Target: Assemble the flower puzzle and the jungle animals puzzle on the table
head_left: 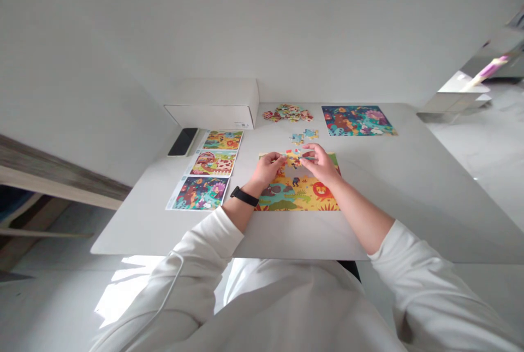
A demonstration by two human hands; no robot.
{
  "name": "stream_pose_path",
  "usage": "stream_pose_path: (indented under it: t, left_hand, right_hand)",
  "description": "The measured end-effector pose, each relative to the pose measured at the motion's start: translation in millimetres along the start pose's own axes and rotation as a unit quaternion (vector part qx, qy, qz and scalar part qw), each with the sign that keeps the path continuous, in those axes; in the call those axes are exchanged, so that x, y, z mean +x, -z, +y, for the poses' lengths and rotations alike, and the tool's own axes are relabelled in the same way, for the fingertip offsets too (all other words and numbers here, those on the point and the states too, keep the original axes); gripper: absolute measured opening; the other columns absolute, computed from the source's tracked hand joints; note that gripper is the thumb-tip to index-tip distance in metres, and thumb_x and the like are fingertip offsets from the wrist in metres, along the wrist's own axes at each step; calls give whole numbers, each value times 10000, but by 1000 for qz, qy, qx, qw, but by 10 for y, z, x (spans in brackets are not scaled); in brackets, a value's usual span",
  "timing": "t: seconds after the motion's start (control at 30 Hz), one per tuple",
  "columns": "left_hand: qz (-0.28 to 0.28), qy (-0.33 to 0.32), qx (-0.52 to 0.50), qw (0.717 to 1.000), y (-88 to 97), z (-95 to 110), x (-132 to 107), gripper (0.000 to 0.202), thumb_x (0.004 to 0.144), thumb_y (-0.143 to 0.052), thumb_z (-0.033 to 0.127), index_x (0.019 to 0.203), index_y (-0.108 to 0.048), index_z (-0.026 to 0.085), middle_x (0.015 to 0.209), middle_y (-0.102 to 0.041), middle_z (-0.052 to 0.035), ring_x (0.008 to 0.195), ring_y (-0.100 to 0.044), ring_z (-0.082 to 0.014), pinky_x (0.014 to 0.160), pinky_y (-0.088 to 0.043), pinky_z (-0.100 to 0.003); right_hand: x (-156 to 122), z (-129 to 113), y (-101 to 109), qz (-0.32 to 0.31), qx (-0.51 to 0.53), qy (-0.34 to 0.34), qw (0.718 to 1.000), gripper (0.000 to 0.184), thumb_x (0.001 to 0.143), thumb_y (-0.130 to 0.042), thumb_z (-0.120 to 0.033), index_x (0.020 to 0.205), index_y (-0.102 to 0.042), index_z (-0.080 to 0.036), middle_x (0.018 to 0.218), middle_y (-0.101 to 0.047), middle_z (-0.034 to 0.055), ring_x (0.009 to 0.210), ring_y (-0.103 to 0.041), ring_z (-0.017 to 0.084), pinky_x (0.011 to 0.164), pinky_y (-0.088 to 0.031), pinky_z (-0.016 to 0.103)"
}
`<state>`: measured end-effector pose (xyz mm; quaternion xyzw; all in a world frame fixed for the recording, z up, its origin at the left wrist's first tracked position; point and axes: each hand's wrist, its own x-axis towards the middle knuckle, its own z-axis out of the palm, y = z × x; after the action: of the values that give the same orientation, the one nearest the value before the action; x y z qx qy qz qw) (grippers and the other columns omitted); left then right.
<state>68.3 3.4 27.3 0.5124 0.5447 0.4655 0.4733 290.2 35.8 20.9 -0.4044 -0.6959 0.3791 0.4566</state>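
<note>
A partly assembled jigsaw puzzle [309, 191] lies on the table, showing a lion, a hippo in blue water and yellow ground; a grey gap shows in its upper middle. Over its upper left part is my left hand [267, 171], thumb and fingertips pinched together; what they hold, if anything, is too small to make out. From the upper right, my right hand [321, 165] pinches a small bluish puzzle piece [305, 157] between thumb and fingers. Just beyond the hands lie loose light-blue puzzle pieces [297, 138].
A pile of puzzle pieces [290, 113] lies at the back, beside a white box [213, 115]. A dark, colourful finished puzzle [358, 120] is at the back right. On the left are a picture sheet [210, 162] with three scenes and a phone [183, 142].
</note>
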Motion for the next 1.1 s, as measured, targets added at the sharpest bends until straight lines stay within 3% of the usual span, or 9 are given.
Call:
stream_pose_path:
  t: [0.13,0.27,0.43,0.53,0.73,0.87,1.1]
  left_hand:
    - [4,10,-24,1000,10,29,-1,411,885,-744,589,818,-638,197,548,-507,57,446,-401,-82,456,-273,-220]
    - [-5,16,-25,1000,21,67,-12,389,896,-745,558,801,-628,199,537,-503,56,432,-407,-87,447,-272,-227]
    - [-18,25,-7,999,52,59,-2,361,914,-715,533,802,-629,201,546,-518,50,441,-410,-95,465,-280,-238]
    - [-2,-18,73,997,96,52,11,310,951,-660,466,804,-661,193,604,-578,24,517,-471,-115,524,-334,-249]
    - [72,-149,254,953,207,39,39,124,960,-632,276,917,-720,201,924,-740,-67,920,-675,-215,877,-525,-330]
    - [74,-168,304,935,230,-31,69,136,933,-684,242,1044,-754,206,1131,-735,-115,1117,-686,-264,1070,-529,-411]
    - [36,-173,336,925,234,-116,81,224,925,-739,244,1143,-756,195,1204,-714,-132,1165,-690,-275,1100,-546,-435]
  right_hand:
    - [-20,-76,27,-27,-84,143,986,334,942,-733,-289,1267,-656,-302,1457,-646,117,1399,-615,312,1030,-618,489]
    - [-26,-95,45,-50,-160,197,966,311,940,-706,-177,1225,-692,-299,1403,-682,109,1389,-628,313,1183,-533,572]
    - [-47,-90,41,-67,-206,201,955,280,927,-731,-182,1183,-723,-296,1362,-688,102,1358,-641,313,1200,-514,566]
    - [-65,-103,40,-78,-223,187,953,273,930,-718,-172,1170,-744,-298,1364,-683,101,1345,-646,306,1194,-516,540]
    - [-88,-55,40,-120,-255,161,946,301,899,-725,-149,1150,-797,-299,1357,-684,107,1312,-652,319,1164,-525,524]
    - [-88,1,34,-143,-280,161,936,276,897,-736,-161,1126,-818,-292,1325,-700,106,1241,-672,313,1123,-540,507]
    - [-82,52,18,-154,-307,158,926,215,900,-753,-208,1085,-839,-276,1258,-724,107,1163,-680,307,1095,-532,500]
